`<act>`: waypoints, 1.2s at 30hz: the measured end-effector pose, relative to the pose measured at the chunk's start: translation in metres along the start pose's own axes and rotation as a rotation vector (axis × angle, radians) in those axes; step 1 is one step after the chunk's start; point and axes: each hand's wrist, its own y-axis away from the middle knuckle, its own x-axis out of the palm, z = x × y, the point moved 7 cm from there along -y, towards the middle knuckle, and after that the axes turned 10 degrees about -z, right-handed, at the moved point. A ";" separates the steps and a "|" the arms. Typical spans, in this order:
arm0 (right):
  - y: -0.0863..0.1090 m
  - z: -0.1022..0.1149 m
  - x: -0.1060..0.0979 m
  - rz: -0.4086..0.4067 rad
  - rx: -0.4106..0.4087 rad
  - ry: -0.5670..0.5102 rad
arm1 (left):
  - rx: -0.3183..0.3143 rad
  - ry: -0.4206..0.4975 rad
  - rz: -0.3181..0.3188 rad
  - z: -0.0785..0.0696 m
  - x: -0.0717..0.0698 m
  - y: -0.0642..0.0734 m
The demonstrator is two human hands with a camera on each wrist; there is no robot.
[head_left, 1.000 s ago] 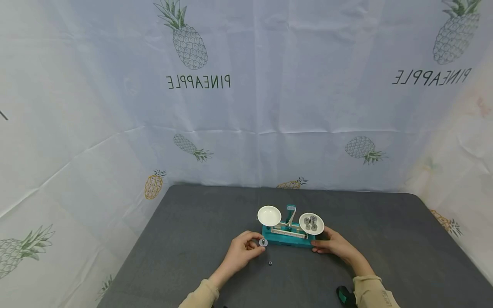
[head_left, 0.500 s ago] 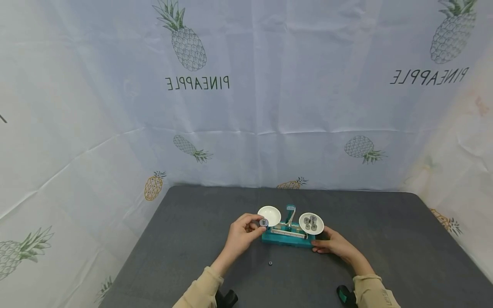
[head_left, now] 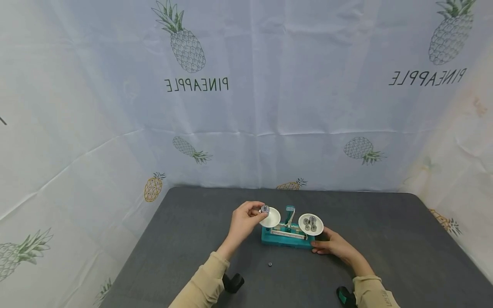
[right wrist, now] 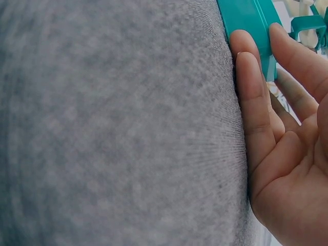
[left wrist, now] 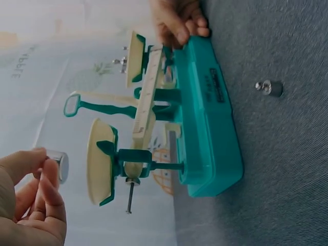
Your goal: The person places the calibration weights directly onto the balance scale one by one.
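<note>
My left hand [head_left: 243,221] pinches a metal cylindrical weight [left wrist: 63,166] between thumb and fingers, over the left pan [head_left: 274,219] of a small teal balance scale [head_left: 286,241]. In the left wrist view the weight hangs clear of that pan. On the right pan [head_left: 319,221] stand several knobbed metal weights [head_left: 313,219]. Grasping the scale's right end is my right hand [head_left: 338,247], thumb and fingers on opposite sides of the base in the head view. A smaller weight [left wrist: 274,88] stands alone on the table in front of the scale.
The dark grey table [head_left: 185,239] extends around the scale. Behind it hangs a pale curtain [head_left: 246,107] with pineapple prints. Black devices [head_left: 233,283] are strapped at both wrists.
My left hand has lifted the weight from in front of the scale's left end, up and away from me, to over the left pan. The right hand has stayed in place.
</note>
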 end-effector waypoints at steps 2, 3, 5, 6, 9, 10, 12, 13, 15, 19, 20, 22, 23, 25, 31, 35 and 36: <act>0.000 0.000 0.000 0.003 0.001 -0.006 | -0.008 -0.013 -0.002 0.000 0.001 -0.002; 0.000 0.000 0.000 0.004 0.002 -0.010 | -0.011 -0.016 -0.002 0.000 0.002 -0.002; 0.000 0.000 0.001 0.008 0.003 -0.018 | -0.011 -0.030 -0.001 0.001 0.003 -0.003; 0.000 0.000 0.001 0.010 0.003 -0.021 | -0.013 -0.037 -0.003 0.001 0.004 -0.004; 0.001 0.000 0.002 0.011 0.006 -0.026 | -0.022 -0.052 0.001 0.004 0.007 -0.005; 0.001 -0.001 0.002 0.011 0.008 -0.027 | -0.024 -0.059 0.003 0.004 0.007 -0.005; 0.002 -0.001 0.003 0.010 0.012 -0.028 | -0.031 -0.071 0.005 0.006 0.009 -0.005; 0.002 -0.001 0.003 0.009 0.014 -0.029 | -0.031 -0.075 0.006 0.006 0.010 -0.005; 0.002 -0.001 0.003 0.006 0.017 -0.031 | -0.030 -0.087 0.007 0.007 0.012 -0.006; 0.003 -0.001 0.003 0.006 0.015 -0.035 | -0.024 -0.103 0.007 0.006 0.014 -0.007; 0.003 -0.001 0.003 0.007 0.013 -0.035 | -0.026 -0.105 0.009 0.006 0.015 -0.007; 0.003 0.000 0.004 0.011 0.012 -0.037 | -0.022 -0.111 0.011 0.006 0.016 -0.008; 0.003 0.000 0.004 0.011 0.011 -0.039 | -0.022 -0.115 0.013 0.005 0.016 -0.008; 0.003 0.000 0.004 0.010 0.010 -0.038 | -0.018 -0.123 0.017 0.006 0.018 -0.009; 0.002 0.000 0.003 0.013 0.002 -0.029 | -0.014 -0.145 0.029 0.006 0.020 -0.009; 0.002 0.001 0.001 0.007 0.008 -0.020 | -0.012 -0.164 0.039 0.006 0.022 -0.010; 0.002 0.001 0.000 0.004 0.011 -0.020 | -0.007 -0.167 0.041 0.006 0.023 -0.011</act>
